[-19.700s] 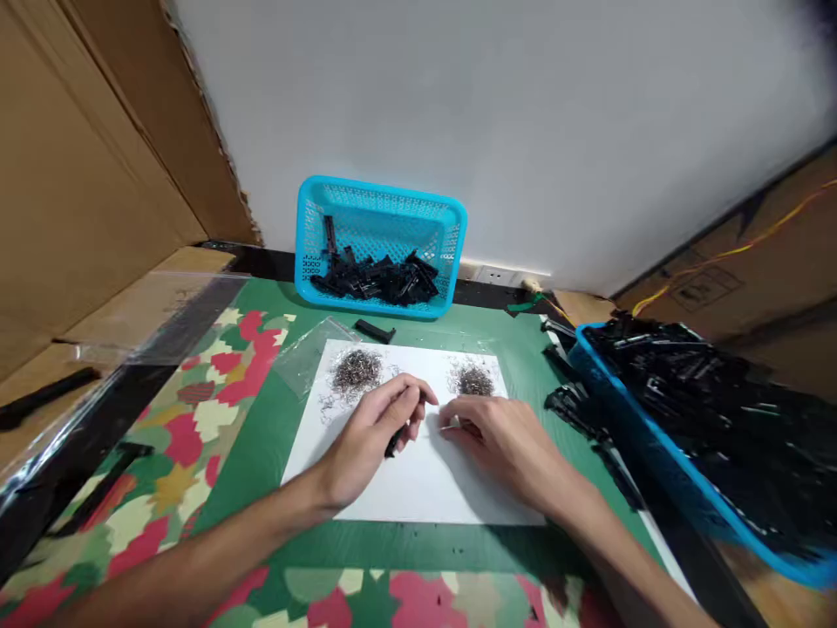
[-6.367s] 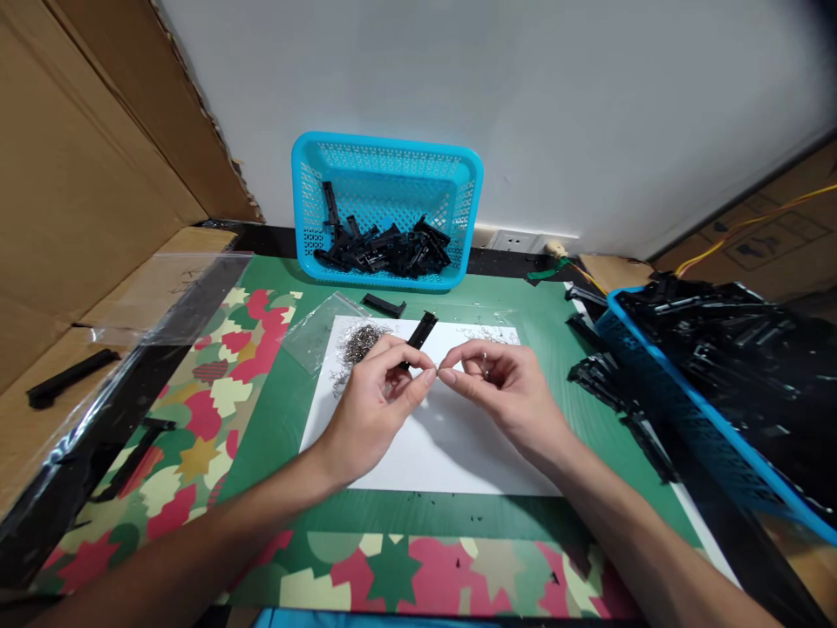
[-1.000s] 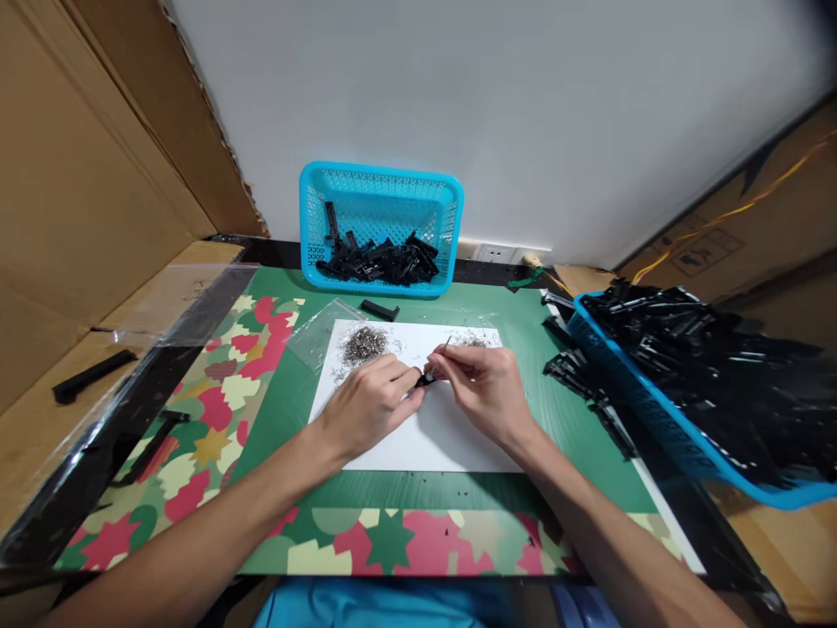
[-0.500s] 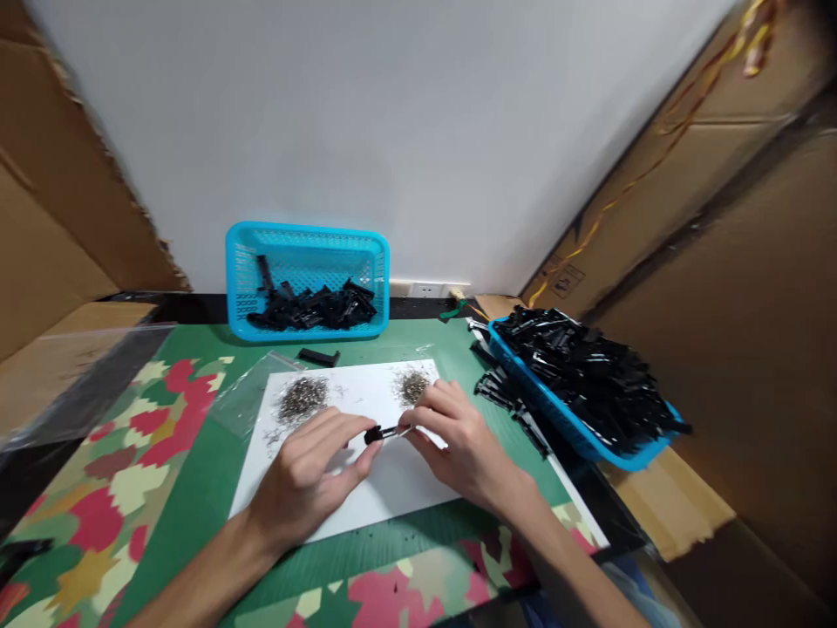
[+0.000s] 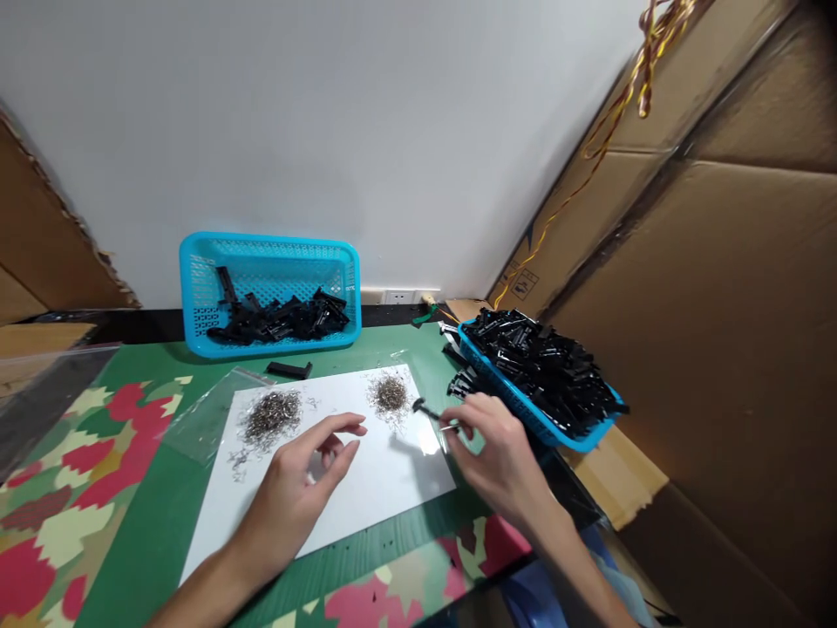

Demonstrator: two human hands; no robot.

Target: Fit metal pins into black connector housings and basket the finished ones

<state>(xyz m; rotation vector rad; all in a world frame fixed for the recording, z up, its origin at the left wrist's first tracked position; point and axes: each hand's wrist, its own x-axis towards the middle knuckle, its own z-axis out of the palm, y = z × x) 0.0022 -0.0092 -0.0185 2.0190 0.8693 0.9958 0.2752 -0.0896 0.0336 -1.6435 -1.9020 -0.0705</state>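
Note:
My right hand [image 5: 490, 440] pinches a slim black plastic part [image 5: 426, 409], its knobbed end pointing left. A thin shiny metal piece [image 5: 448, 428] shows at the same fingertips; what kind it is, I cannot tell. Over the white sheet [image 5: 353, 488] hovers my left hand [image 5: 307, 488], thumb and fingers apart with nothing between them. Two heaps of tiny metal pieces lie on the sheet: a larger heap [image 5: 273, 416] at left and a smaller heap [image 5: 391, 394] at right, behind the hands.
A blue basket [image 5: 271, 349] with black parts stands against the wall. Another blue basket [image 5: 523, 406], heaped with black parts, is at right, with loose parts [image 5: 461, 382] beside it. One black piece [image 5: 289, 371] and a clear bag [image 5: 202, 414] lie behind the sheet. Cardboard [image 5: 706, 305] walls the right.
My left hand has let go of the black part. The right hand has carried it away to the right, towards the heaped basket. The view has turned slightly right.

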